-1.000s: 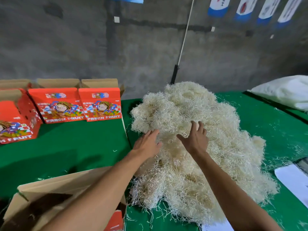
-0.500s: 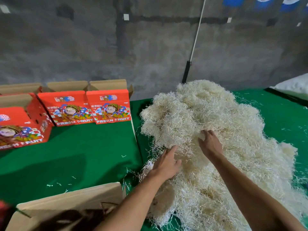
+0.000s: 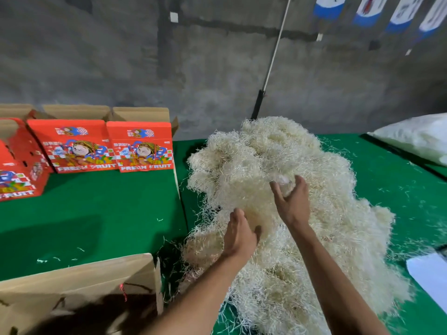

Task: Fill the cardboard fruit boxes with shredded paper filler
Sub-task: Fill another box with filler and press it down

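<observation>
A single view is given, taken from a head-worn wide-angle camera. The scene is looked at forward and downward, across the green tabletop (image 3: 92, 213) toward the grey wall (image 3: 217, 68) behind its far edge. The pile of shredded paper (image 3: 278, 165) is seen at arm's reach, and straight lines are bent near the frame's borders.
</observation>
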A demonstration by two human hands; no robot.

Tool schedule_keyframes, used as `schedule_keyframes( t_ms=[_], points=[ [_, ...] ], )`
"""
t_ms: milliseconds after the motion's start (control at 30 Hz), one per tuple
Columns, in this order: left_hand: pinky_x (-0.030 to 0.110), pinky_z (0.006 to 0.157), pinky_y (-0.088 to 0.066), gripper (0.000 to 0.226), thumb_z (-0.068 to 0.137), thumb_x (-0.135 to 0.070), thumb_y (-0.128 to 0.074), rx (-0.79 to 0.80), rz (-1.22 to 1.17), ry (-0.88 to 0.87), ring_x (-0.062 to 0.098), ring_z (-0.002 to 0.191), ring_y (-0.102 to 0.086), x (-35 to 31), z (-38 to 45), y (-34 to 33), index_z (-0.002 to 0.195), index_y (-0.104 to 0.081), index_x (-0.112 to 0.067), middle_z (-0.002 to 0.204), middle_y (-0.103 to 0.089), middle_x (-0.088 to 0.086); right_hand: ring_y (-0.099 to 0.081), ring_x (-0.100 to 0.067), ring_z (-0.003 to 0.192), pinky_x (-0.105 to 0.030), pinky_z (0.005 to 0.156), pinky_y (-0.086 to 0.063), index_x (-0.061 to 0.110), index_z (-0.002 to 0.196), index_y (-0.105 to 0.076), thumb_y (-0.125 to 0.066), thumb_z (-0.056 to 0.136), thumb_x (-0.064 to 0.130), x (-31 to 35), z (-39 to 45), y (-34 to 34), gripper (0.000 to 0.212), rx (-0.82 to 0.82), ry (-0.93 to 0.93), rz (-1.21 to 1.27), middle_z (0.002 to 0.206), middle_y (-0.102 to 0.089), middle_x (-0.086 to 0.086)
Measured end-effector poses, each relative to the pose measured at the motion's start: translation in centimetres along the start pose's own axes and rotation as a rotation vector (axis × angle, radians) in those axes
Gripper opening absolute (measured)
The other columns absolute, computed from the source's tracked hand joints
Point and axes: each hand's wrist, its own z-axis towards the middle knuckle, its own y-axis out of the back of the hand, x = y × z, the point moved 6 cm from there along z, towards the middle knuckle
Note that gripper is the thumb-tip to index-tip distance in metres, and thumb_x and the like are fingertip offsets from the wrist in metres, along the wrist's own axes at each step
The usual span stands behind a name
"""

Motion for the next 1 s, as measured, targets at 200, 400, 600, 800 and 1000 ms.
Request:
schedule_keyframes(
  t_ms=[200,400,600,800,1000],
  points=[
    [0.028,0.057,-0.058,0.050,0.102,-0.036,-0.051,0.083,-0.125,0.178,0.016,0.080,-0.065,1.4,-0.5,-2.4,0.143,-0.026,-0.024,0.116,-0.054,0.000,-0.059,-0.027,0.111,-0.047,0.092,-0.053,0.010,0.147,-0.030,-0.054,0.080,0.080,-6.5,-8.2,-3.1,0.100,0.099,-0.082,-0.058,0.143,-0.043,-0.018],
    [0.025,0.048,-0.050,0.022,0.105,-0.045,-0.041,0.105,-0.208,0.208,0.016,0.069,-0.064,1.9,-1.3,-2.2,0.121,-0.037,-0.030,0.102,-0.062,-0.003,-0.066,-0.019,0.064,-0.037,0.058,-0.060,0.005,0.151,-0.025,-0.070,0.090,0.044,-5.9,-10.2,-5.8,0.086,0.267,-0.056,-0.021,0.086,-0.069,-0.006],
    [0.023,0.043,-0.041,0.019,0.105,-0.039,-0.043,-0.209,-0.409,0.317,0.011,0.056,-0.053,3.6,2.8,5.4,0.110,-0.048,-0.022,0.092,-0.063,0.000,-0.053,0.001,0.055,-0.028,0.067,-0.049,0.006,0.138,-0.050,-0.064,0.096,0.039,0.6,-6.5,-3.6,0.055,0.252,0.113,0.162,0.089,-0.060,0.003],
    [0.035,0.083,-0.053,0.048,0.102,-0.057,-0.039,-0.264,-0.596,0.282,0.021,0.089,-0.063,3.5,5.4,13.3,0.118,-0.058,-0.016,0.107,-0.067,0.004,-0.058,-0.026,0.126,-0.052,0.108,-0.045,0.005,0.145,-0.047,-0.069,0.084,0.057,12.1,-3.7,-0.9,0.084,0.326,0.167,0.567,0.140,-0.059,-0.013],
    [0.033,0.096,-0.047,0.054,0.096,-0.069,-0.039,-0.172,-0.999,0.356,0.022,0.107,-0.064,4.3,5.2,18.0,0.118,-0.066,-0.026,0.123,-0.068,0.008,-0.065,0.004,0.090,-0.027,0.087,-0.047,0.023,0.097,-0.067,-0.081,0.077,0.047,22.4,-3.2,0.0,0.034,0.539,0.084,0.966,0.100,-0.071,0.021]
  ],
)
